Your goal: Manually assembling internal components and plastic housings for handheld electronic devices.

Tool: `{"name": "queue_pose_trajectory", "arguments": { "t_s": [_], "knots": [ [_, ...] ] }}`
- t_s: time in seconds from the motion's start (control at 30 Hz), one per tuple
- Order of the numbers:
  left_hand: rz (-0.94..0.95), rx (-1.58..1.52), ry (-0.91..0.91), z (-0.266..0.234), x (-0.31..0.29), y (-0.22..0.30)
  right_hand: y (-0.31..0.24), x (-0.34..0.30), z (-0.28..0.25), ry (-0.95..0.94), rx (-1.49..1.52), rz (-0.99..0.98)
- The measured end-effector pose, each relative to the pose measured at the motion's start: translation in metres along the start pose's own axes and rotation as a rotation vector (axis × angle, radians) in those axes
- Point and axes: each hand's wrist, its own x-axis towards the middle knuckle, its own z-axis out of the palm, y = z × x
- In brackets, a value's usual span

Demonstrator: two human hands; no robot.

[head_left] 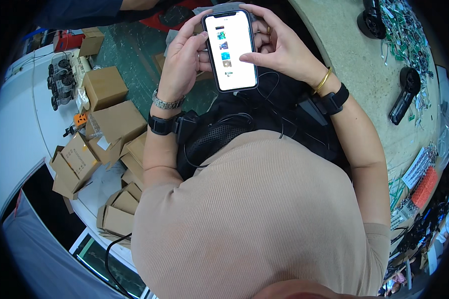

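Observation:
A smartphone (230,52) in a dark case is held upright between both hands at the top middle. Its lit white screen carries a column of small pictures. My left hand (183,57) grips the phone's left side, thumb along the edge. From the right, my right hand (280,47) wraps its fingers round the back and edge, while its thumb lies over the lower part of the screen. A steel watch and a black strap sit on my left wrist; a gold bangle and a black strap are on my right. The fingertips behind the phone are partly hidden.
Several cardboard boxes (117,122) are piled at the left, beside dark wheeled devices (61,82). On the pale table (341,30) at the right lie two black handheld devices (405,94) and a heap of green circuit boards (409,35). Another person's arm (137,4) shows at the top.

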Motion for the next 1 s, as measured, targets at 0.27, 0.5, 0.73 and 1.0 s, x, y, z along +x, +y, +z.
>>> {"name": "queue_pose_trajectory", "arguments": {
  "t_s": [0.27, 0.5, 0.73, 1.0],
  "knots": [
    [-0.021, 0.015, 0.031, 0.008, 0.0, 0.004, 0.004, 0.002, -0.006, 0.064, 0.114, 0.096],
    [-0.002, 0.03, 0.02, 0.003, 0.003, -0.001, 0.013, 0.004, -0.006, 0.05, 0.061, -0.006],
    [-0.002, 0.024, 0.031, 0.003, 0.0, 0.003, 0.029, 0.01, -0.009, -0.083, -0.012, -0.255],
    [0.007, 0.006, 0.016, 0.001, 0.0, 0.003, 0.012, 0.002, -0.007, -0.106, 0.009, -0.01]
  ]
}}
